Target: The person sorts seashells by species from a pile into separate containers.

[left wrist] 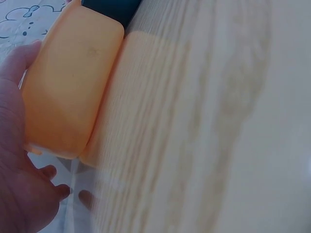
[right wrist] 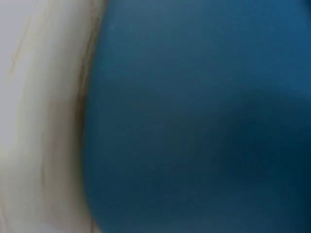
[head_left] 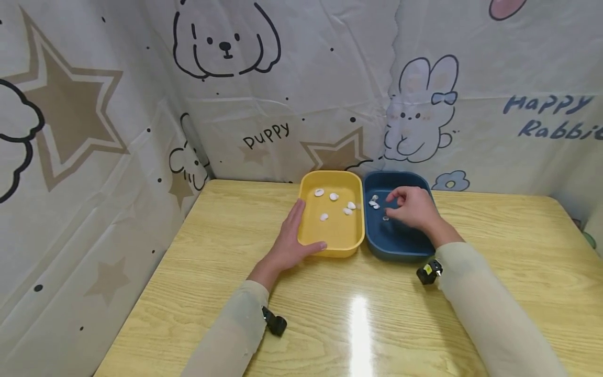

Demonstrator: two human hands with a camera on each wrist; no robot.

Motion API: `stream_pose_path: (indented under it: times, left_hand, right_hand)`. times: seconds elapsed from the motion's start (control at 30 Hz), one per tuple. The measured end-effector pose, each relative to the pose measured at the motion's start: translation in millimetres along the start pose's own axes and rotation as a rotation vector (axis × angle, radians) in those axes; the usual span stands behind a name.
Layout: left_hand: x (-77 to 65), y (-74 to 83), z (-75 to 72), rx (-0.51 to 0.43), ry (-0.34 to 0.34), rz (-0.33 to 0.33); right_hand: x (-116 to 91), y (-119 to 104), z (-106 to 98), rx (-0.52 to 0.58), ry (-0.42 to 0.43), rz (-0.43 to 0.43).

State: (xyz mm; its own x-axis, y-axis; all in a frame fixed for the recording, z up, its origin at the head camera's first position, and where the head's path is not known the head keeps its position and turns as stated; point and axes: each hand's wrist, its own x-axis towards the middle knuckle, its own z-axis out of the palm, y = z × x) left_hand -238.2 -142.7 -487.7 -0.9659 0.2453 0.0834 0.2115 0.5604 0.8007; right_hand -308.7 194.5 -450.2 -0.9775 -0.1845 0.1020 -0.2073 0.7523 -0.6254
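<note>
My left hand (head_left: 289, 243) rests against the near left corner of a yellow tray (head_left: 330, 238), its fingers straight along the side wall and its thumb along the front rim. In the left wrist view the thumb touches the tray's outer wall (left wrist: 73, 82). Several small white pieces like seashells (head_left: 334, 197) lie spread over the yellow tray. My right hand (head_left: 414, 207) hovers over a dark blue tray (head_left: 395, 254), thumb and forefinger bent with a gap between them. More small shells (head_left: 374, 203) lie in the blue tray; one (head_left: 386, 218) is just below the thumb tip.
Both trays stand side by side on a wood-grain table (head_left: 226, 230), close to a printed cloth (head_left: 330, 78) at the back. Another cloth side hangs at the left. Black wrist cameras (head_left: 275, 322) sit on both sleeves. The right wrist view shows mostly blue tray wall (right wrist: 184, 116).
</note>
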Motion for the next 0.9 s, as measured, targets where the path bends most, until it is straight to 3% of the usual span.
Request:
stream_pose_path:
  times: [0.27,0.5,0.6,0.7,0.8,0.9]
  left_hand:
    - [2.3,-0.6,-4.4,0.027,0.012,-0.011]
    - [4.0,9.2,-18.0,0.069,-0.068,-0.014]
    - [7.4,18.1,-29.6,0.096,-0.092,-0.019]
    - [13.6,25.7,-41.9,0.221,-0.068,0.004]
    - [22.1,30.3,-53.0,0.451,0.007,0.039]
    - [29.6,33.0,-62.6,0.673,0.076,0.031]
  right_hand:
    - [-17.2,-8.3,-7.7,0.034,0.075,-0.028]
    - [-44.4,-4.4,-19.7,-0.028,0.177,0.051]
    - [-51.9,-2.6,-21.6,-0.068,0.182,0.055]
    - [-54.6,-2.1,-21.8,-0.137,0.171,0.031]
    - [-53.9,-3.2,-22.7,-0.236,0.183,0.001]
    - [-51.9,-5.8,-25.3,-0.338,0.204,0.002]
